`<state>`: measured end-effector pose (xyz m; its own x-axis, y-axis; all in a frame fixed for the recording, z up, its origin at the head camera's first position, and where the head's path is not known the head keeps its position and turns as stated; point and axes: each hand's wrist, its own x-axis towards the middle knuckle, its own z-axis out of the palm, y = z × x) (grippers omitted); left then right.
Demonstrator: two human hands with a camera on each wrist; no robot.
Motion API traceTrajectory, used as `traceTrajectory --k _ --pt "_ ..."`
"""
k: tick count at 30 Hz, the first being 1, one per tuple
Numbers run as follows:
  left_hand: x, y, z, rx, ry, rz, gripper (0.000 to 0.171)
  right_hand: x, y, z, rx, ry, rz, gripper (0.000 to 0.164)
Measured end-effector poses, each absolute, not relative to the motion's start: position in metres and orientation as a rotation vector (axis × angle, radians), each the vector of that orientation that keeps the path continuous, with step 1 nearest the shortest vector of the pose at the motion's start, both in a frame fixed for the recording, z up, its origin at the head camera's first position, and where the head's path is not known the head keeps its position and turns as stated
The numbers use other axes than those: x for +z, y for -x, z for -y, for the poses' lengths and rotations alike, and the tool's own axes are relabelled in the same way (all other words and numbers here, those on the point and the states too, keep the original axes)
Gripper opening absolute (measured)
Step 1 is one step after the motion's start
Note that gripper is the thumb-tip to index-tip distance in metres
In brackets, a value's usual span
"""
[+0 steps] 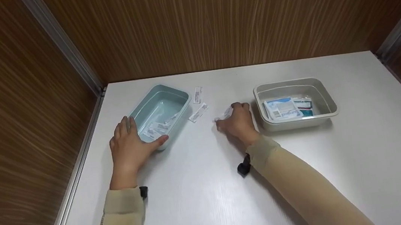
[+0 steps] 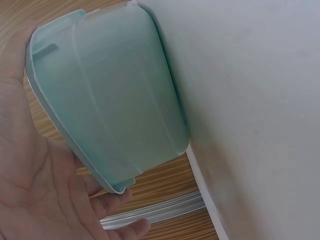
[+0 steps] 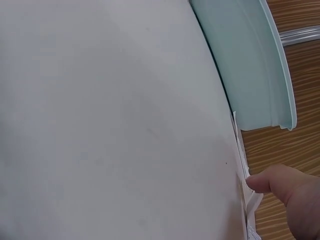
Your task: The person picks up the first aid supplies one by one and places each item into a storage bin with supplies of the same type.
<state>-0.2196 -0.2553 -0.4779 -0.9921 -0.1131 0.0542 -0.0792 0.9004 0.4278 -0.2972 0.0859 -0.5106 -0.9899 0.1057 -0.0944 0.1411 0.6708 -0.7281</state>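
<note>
A pale green plastic basket [image 1: 160,109] stands askew at the left, with several small white printed packets [image 1: 155,129] inside at its near end. My left hand [image 1: 129,147] grips that end by the rim, the thumb on one side and the spread fingers on the other. In the left wrist view the basket's end wall [image 2: 110,95] faces the palm. My right hand [image 1: 238,123] pinches a small clear-and-white packet [image 1: 228,112] at the tabletop; its exact shape is partly hidden. The right wrist view shows the thumb [image 3: 280,182] against the packet's edge.
Two more small packets, one upper [image 1: 197,95] and one lower [image 1: 198,112], lie beside the green basket. A beige basket [image 1: 300,123] at the right holds a blue-and-white pack [image 1: 284,108] and teal-marked packs [image 1: 303,104]. Wood-grain panels [image 1: 213,24] enclose the white table [image 1: 195,196].
</note>
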Motion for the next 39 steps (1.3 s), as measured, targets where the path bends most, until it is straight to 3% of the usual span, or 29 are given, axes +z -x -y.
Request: traceTrajectory --k 17,39 --pt "-0.483 0.208 0.263 -0.648 -0.162 2.986 0.148 -0.508 0.292 -0.079 -1.351 -0.167 -2.745 0.088" --pt "-0.474 0.218 0.254 -0.661 -0.139 2.997 0.151 -0.43 0.283 -0.044 -1.542 0.268 -2.78 0.078"
